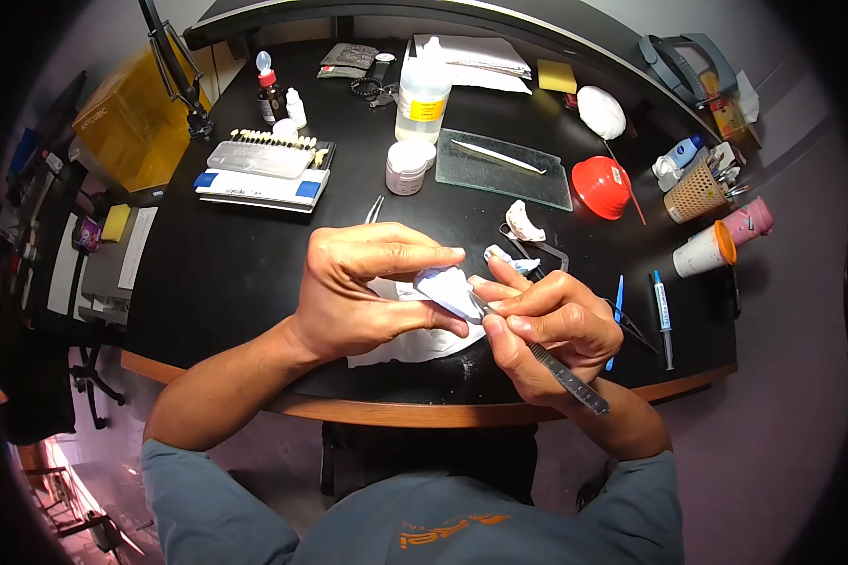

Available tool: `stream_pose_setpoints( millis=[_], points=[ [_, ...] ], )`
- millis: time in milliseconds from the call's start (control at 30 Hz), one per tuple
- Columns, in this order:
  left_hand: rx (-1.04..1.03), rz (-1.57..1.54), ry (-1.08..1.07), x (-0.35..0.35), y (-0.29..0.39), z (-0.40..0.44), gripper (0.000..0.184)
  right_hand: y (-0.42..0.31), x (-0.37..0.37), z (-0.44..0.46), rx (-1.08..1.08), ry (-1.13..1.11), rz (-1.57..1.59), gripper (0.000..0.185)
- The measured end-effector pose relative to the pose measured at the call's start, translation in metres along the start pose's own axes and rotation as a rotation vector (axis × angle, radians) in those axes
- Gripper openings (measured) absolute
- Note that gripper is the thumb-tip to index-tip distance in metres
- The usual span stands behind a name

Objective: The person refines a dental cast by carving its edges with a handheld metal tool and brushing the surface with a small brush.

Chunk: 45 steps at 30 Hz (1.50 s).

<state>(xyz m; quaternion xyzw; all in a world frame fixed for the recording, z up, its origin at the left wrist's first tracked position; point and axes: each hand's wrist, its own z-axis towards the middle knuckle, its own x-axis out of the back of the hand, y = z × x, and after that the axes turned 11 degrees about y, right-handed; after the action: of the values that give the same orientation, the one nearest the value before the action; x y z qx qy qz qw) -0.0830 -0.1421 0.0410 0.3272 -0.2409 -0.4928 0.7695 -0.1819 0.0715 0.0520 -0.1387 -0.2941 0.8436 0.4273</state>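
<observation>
My left hand (pixel 358 282) holds a pale bluish-white plaster dental model (pixel 449 292) between thumb and fingers. My right hand (pixel 558 325) grips a metal scalpel (pixel 569 379) like a pen, its flat handle marked with a ruler scale. The scalpel's tip meets the model's right edge; the fingers partly hide the contact. Below both hands lies a crumpled white paper towel (pixel 410 350). Just beyond the right hand are a horseshoe-shaped plaster cast (pixel 525 222) and a small blue-and-white piece (pixel 512 260). Metal tweezers (pixel 375 209) stick out behind the left hand.
A liquid bottle (pixel 424 99), a white jar (pixel 406 169) and a glass slab (pixel 546 188) stand or lie further back. Rightward are a red bowl (pixel 600 186), a cup with an orange rim (pixel 702 250) and a syringe (pixel 664 320). A shade guide (pixel 273 141) lies left.
</observation>
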Motion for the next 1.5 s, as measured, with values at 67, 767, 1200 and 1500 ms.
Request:
stream_pose_setpoints(
  millis=[67, 767, 1200, 1500],
  points=[
    [0.121, -0.109, -0.001, -0.0008, -0.0014, -0.0017, 0.057, 0.0003, 0.0015, -0.0001, -0.004, -0.014, 0.004, 0.02],
    [0.127, -0.127, -0.006, 0.0002, -0.0006, -0.0005, 0.062, 0.0025, -0.0005, -0.0035, -0.105, 0.047, 0.144, 0.019],
    [0.225, -0.261, -0.079, 0.0019, -0.0015, 0.0001, 0.056, -0.0045, 0.0023, 0.0019, -0.153, -0.018, 0.119, 0.019],
    [0.196, -0.189, -0.071, 0.0025, -0.0015, 0.0006, 0.055, -0.0021, 0.0025, -0.0015, -0.177, 0.003, 0.133, 0.019]
  ],
)
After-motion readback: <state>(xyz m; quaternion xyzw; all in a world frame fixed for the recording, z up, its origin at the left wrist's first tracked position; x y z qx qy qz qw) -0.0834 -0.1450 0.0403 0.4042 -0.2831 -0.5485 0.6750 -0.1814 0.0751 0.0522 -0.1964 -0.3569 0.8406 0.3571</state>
